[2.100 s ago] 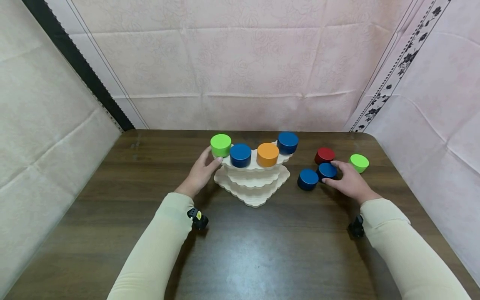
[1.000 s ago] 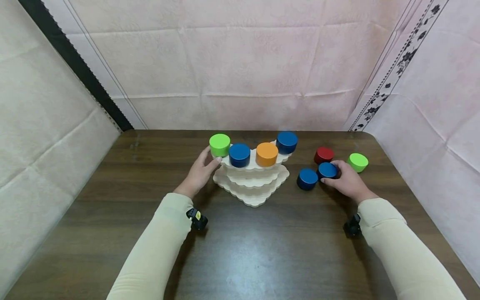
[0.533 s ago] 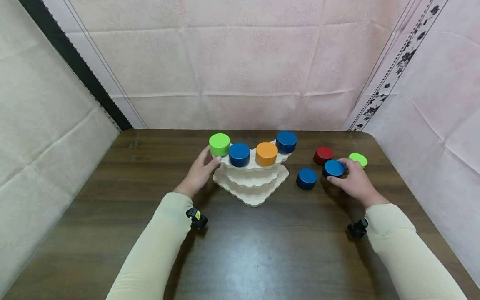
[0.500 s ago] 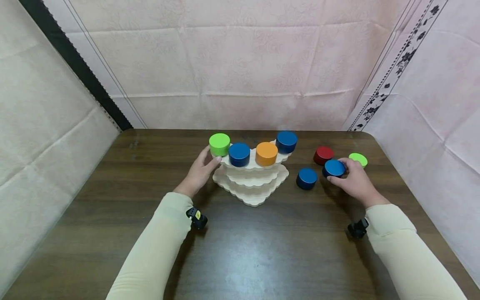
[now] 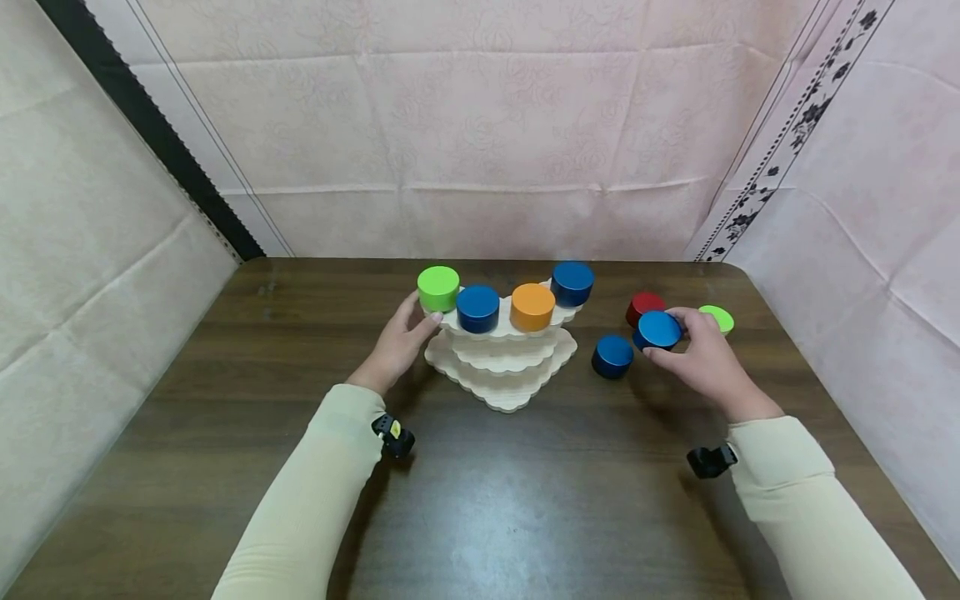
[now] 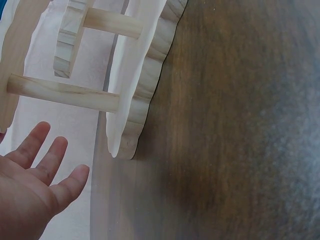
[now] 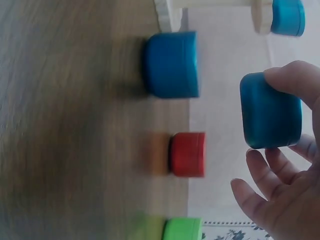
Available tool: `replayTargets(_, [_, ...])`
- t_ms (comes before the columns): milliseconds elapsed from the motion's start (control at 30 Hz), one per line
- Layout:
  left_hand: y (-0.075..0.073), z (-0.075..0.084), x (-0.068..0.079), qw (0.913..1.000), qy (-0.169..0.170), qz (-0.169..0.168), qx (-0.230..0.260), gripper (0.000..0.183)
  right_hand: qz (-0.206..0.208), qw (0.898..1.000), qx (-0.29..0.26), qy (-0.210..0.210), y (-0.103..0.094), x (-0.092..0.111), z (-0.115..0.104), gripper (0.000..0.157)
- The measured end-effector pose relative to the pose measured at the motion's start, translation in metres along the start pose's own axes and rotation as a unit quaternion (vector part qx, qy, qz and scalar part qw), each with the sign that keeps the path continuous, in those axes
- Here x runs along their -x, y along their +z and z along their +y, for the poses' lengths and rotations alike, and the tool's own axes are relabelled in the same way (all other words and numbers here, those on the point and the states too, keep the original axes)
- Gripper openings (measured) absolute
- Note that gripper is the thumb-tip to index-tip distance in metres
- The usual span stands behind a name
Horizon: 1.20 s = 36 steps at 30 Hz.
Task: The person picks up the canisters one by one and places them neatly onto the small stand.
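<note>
A tiered wooden stand (image 5: 501, 367) sits mid-table; its top shelf carries a green cylinder (image 5: 438, 288), a blue one (image 5: 477, 308), an orange one (image 5: 532, 307) and another blue one (image 5: 572, 283). My left hand (image 5: 397, 346) rests with straight fingers against the stand's left end, under the green cylinder; in the left wrist view the fingers (image 6: 47, 160) lie beside the stand's base (image 6: 142, 85). My right hand (image 5: 697, 354) pinches a blue cylinder (image 5: 658, 329) (image 7: 270, 110), lifted off the table.
On the table right of the stand lie a blue cylinder (image 5: 612, 356) (image 7: 171, 64), a red one (image 5: 642, 305) (image 7: 187, 154) and a green one (image 5: 717, 317) (image 7: 182, 228). Pink cloth walls close in behind and on both sides of the brown table (image 5: 487, 500).
My right hand closed on the blue cylinder beside the red one and raised it off the table, drifting slightly left. The left hand has stayed on the stand.
</note>
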<state>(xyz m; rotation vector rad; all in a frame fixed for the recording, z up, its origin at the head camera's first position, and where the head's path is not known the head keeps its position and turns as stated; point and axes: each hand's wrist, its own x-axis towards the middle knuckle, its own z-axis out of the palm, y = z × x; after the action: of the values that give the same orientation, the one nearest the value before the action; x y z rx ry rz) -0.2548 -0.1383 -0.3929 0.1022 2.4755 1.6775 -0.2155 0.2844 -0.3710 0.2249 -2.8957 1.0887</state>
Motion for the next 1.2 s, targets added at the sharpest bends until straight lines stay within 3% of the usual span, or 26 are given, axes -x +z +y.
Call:
replayTargets(533, [-0.001, 0.0, 0.0, 1.0, -0.004, -0.003, 0.003, 0.076, -0.025, 1.0, -0.006, -0.015, 0.02, 0.004, -0.042, 0.066])
replayTargets(867, [0.001, -0.001, -0.002, 0.9997, 0.019, 0.0, 0.012, 0.071, -0.041, 0.999, -0.011, -0.009, 0.04, 0.004, -0.055, 0.066])
replayTargets(1200, [0.001, 0.001, -0.001, 0.9999, 0.013, 0.003, 0.007, 0.071, -0.059, 0.998, -0.022, -0.002, 0.058, 0.0, -0.068, 0.064])
